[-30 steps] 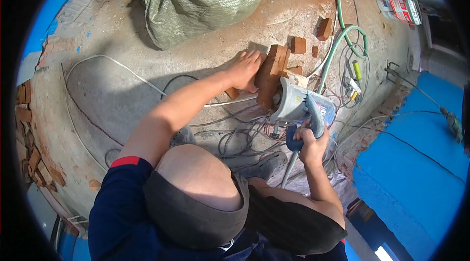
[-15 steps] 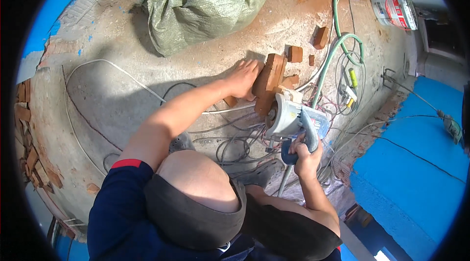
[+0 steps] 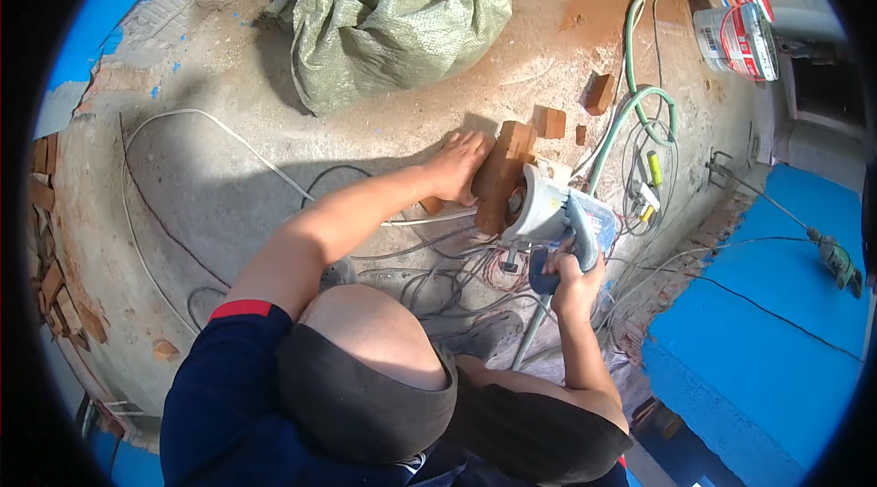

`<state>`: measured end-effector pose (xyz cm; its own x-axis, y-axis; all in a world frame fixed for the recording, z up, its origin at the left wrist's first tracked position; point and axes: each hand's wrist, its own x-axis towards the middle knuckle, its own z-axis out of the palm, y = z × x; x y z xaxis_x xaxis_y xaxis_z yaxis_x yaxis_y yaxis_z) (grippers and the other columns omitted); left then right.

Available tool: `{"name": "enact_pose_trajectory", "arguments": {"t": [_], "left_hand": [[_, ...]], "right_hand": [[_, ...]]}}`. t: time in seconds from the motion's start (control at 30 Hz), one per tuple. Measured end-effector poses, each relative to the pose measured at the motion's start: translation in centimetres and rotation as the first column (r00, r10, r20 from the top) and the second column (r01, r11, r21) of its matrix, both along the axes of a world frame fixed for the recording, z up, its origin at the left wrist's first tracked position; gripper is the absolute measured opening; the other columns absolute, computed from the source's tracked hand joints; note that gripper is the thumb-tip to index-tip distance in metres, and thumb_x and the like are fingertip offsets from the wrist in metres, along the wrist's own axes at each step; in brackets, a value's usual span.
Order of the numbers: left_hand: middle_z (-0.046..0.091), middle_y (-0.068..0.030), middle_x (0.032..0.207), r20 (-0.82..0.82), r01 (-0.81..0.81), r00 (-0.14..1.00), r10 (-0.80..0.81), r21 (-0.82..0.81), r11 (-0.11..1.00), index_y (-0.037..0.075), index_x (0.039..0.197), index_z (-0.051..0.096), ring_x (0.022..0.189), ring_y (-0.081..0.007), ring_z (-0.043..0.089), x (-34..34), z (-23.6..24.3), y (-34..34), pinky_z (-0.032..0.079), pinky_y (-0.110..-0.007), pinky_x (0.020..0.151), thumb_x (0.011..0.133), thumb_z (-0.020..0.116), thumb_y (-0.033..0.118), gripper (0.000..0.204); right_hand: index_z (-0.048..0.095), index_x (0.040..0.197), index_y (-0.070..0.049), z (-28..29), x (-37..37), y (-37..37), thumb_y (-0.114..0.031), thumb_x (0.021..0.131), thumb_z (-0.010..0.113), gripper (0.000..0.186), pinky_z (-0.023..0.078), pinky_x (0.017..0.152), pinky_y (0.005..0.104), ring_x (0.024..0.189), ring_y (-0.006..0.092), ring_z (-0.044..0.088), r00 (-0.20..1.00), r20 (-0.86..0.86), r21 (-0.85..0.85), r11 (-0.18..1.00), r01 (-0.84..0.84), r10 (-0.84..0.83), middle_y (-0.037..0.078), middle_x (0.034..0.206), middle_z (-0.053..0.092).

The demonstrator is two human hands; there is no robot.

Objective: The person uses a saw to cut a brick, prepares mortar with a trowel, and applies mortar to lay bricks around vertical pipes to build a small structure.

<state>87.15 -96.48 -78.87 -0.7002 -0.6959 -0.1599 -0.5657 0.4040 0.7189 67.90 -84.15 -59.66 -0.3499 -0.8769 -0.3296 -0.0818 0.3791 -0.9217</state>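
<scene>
A reddish-brown brick [image 3: 502, 174] lies on the dusty concrete in front of me. My left hand [image 3: 456, 167] grips it from its left side, fingers toward the far end and thumb toward the near end. My right hand [image 3: 575, 284] is closed round the dark handle of a handheld power cutter [image 3: 548, 206] with a pale grey blade guard. The cutter sits against the brick's right side, its round hub facing the brick; the blade's edge is hidden. A small brick piece [image 3: 432, 205] lies under my left wrist.
A stuffed woven sack [image 3: 402, 21] stands beyond my left hand. Brick offcuts [image 3: 549, 122], a green hose [image 3: 630, 103] and a yellow-green tool [image 3: 654, 169] lie to the right. Cables [image 3: 438, 281] tangle near my feet. Buckets [image 3: 731, 37] stand far right; broken bricks [image 3: 59, 291] are heaped left.
The cutter has moved farther away along the brick's right side and now covers an offcut that showed there before. My left hand stays on the brick. The whole view has shifted slightly.
</scene>
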Motion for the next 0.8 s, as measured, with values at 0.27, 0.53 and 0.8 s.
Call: {"name": "enact_pose_trajectory", "arguments": {"t": [0.27, 0.53, 0.8], "left_hand": [[0.025, -0.0275, 0.147, -0.014, 0.005, 1.0, -0.006, -0.034, 0.999, -0.006, 0.144, 0.019, 0.139, -0.0399, 0.023, -0.4, -0.4, -0.2, 0.017, -0.048, 0.117, 0.056, 0.086, 0.034, 0.118], [0.039, -0.0233, 0.136, -0.244, -0.088, 0.968, 0.054, -0.129, 0.988, -0.004, 0.137, 0.032, 0.13, -0.0394, 0.036, -0.1, -0.1, -0.1, 0.027, -0.05, 0.109, 0.049, 0.087, 0.022, 0.106], [0.042, -0.0212, 0.131, -0.228, -0.096, 0.971, 0.068, -0.114, 0.989, -0.004, 0.136, 0.033, 0.125, -0.0376, 0.039, -0.1, 0.2, -0.3, 0.029, -0.049, 0.106, 0.05, 0.086, 0.024, 0.105]], "right_hand": [[0.05, 0.088, 0.002, 0.0, 0.1, -2.8, 0.004, 0.073, 0.048, 0.015, 0.045, 0.053, 0.0305, 0.052, 0.0156, 0.047, 0.999, -0.026, -0.02, 0.999, 0.035, -0.036, 0.007, 0.066, 0.049], [0.05, 0.087, 0.003, -0.3, 0.0, -6.0, 0.003, 0.074, 0.049, 0.013, 0.044, 0.051, 0.0297, 0.052, 0.0155, 0.046, 0.999, 0.006, -0.049, 0.998, 0.044, -0.044, 0.007, 0.064, 0.049], [0.052, 0.084, 0.002, -0.2, 0.3, -9.3, 0.001, 0.077, 0.048, 0.008, 0.044, 0.05, 0.0277, 0.051, 0.014, 0.047, 1.0, -0.019, -0.068, 0.998, 0.015, -0.016, 0.006, 0.063, 0.05]]}}
